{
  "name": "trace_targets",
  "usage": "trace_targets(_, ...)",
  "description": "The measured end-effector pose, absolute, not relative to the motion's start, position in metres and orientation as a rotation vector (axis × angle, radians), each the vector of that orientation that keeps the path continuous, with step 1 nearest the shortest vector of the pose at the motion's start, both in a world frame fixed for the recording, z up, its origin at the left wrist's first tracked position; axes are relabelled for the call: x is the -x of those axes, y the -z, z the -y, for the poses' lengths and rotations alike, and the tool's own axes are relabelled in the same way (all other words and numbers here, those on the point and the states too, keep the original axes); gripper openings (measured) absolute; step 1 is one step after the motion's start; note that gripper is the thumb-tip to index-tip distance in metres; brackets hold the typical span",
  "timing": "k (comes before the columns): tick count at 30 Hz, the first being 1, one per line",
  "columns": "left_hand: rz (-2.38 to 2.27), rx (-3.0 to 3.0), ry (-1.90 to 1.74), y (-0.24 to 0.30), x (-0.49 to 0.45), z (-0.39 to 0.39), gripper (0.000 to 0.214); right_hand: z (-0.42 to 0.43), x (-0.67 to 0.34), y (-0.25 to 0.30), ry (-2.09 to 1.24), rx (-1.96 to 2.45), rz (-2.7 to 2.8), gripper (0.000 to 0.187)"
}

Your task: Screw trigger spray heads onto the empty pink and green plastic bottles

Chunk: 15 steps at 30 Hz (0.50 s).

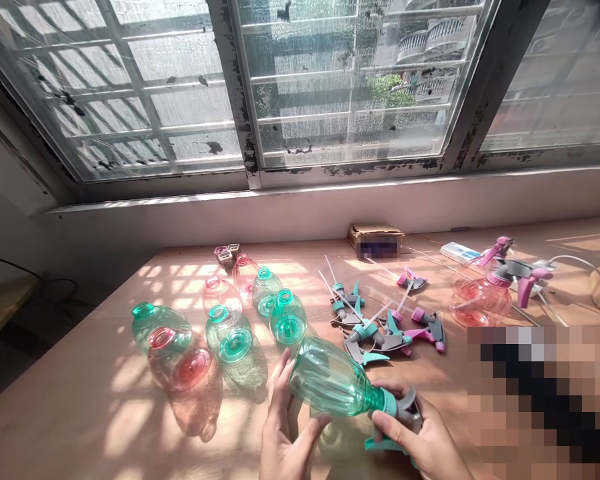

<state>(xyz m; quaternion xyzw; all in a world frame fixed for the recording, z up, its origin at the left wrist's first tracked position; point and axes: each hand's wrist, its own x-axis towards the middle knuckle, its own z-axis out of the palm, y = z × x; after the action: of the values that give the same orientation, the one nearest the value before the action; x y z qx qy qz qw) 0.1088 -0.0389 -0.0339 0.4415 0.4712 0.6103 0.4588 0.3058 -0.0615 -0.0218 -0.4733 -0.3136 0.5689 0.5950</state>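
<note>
A clear green spray bottle (330, 377) lies tilted on its side between my hands, its neck pointing right. My left hand (287, 427) holds it near the base, with the thumb below and the fingers behind. At the neck, my right hand (417, 427) grips the trigger spray head (391, 404), which has a teal collar and a grey body. The collar sits at the bottle's mouth; whether it is threaded on, I cannot tell. A teal trigger (383, 445) hangs below the right thumb. Just beyond the bottle lies a pile of loose spray heads (375, 333), grey with teal or pink parts.
Several open green bottles (230, 337) and pink bottles (180, 363) stand on the left of the wooden table (70, 413). A small cardboard box (376, 241) sits by the wall. Pink bottles with spray heads (483, 293) stand at right, near a white cable (575, 259). A blurred patch covers the lower right.
</note>
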Motion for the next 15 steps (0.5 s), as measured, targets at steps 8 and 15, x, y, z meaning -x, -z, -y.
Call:
trace_targets(8,-1.157,-1.139,-1.495,0.032,-0.107,0.042,0.091,0.062,-0.310,0.032,-1.345,1.056,0.788,0.043)
trace_targets(15,-1.151,-1.046,-1.504,0.033,-0.110,0.041,0.072,0.063,-0.304,0.025,-1.302,1.101,0.766,0.046)
